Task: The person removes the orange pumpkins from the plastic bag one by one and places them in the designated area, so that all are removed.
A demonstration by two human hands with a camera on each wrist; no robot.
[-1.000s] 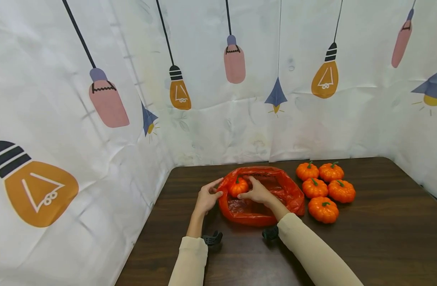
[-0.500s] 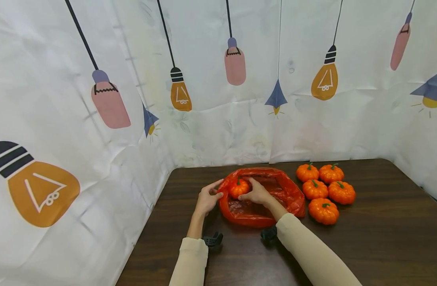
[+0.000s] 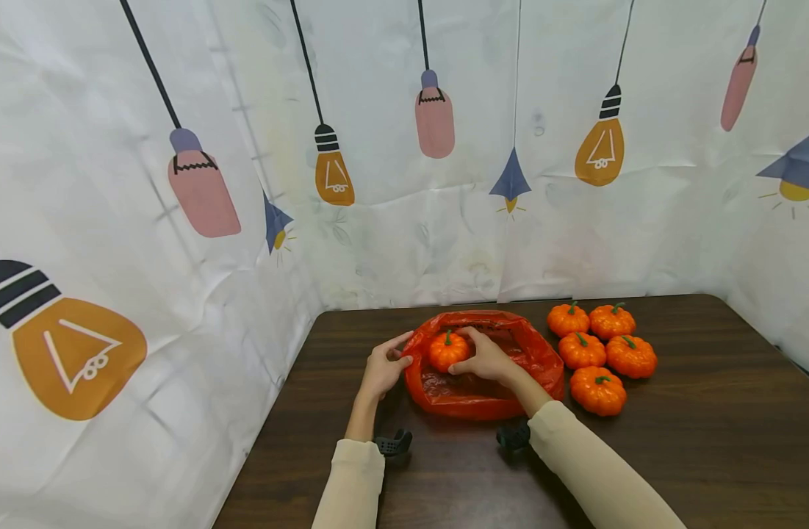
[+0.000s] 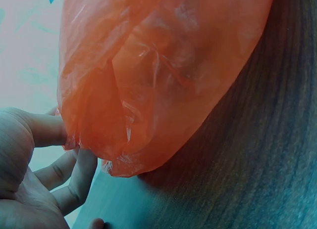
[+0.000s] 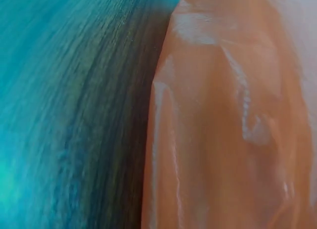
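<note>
An orange-red plastic bag (image 3: 444, 402) lies with its mouth spread wide on the dark table. My left hand (image 3: 382, 367) pinches the bag's left rim; in the left wrist view the left hand (image 4: 29, 164) has thumb and fingers at the bag's crumpled edge (image 4: 124, 90). Inside the mouth, at the left, sits a small orange pumpkin (image 3: 447, 351) with a green stem. My right hand (image 3: 489, 360) reaches over the bag and holds this pumpkin from its right side, thumb in front and fingers behind. The right wrist view shows only the bag's side (image 5: 223, 115) and table.
Several more orange pumpkins (image 3: 598, 391) stand grouped on the table just right of the bag. The wood-grain table (image 3: 708, 441) extends to the right and front. A white curtain (image 3: 404, 242) printed with lamps stands behind and to the left.
My right hand and the pumpkin have shifted slightly to the right within the bag's mouth, away from its left wall. The left hand stays at the rim.
</note>
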